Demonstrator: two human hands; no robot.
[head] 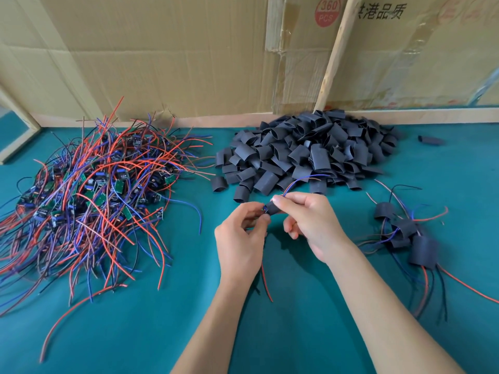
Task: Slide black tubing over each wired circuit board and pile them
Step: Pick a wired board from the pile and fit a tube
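Left hand (240, 238) and right hand (310, 220) pinching matte black tube (272, 208), thin wires (302, 180) protruding

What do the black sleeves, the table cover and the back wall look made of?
Black sleeves: thin matte plastic or rubber tubing, likely heat-shrink; cut pieces lie flattened with creased edges. Table cover: teal cloth, maybe felt; dull, no glare, no visible weave. Back wall: corrugated cardboard, brown, creased and taped, with print. The piece in the right hand looks the same as the sleeves.
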